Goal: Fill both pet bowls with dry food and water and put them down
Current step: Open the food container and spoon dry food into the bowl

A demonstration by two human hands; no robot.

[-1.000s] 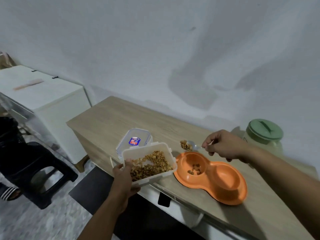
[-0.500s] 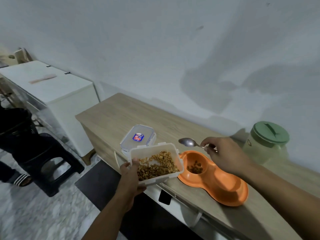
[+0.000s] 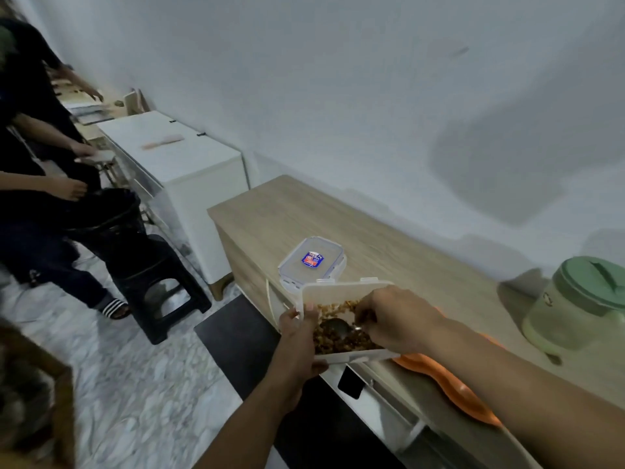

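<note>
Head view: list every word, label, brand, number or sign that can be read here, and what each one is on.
No text can be read.
Blue and red sticker on the clear container lid: print too small and blurred to read.
Mark on the side of the green jug: too blurred to read, may be no lettering at all.

Plain white wall [image 3: 338, 96], marbled floor [image 3: 142, 394], wood-top cabinet [image 3: 304, 214], white chest [image 3: 189, 164] beside it, blk stool [image 3: 162, 282]
</note>
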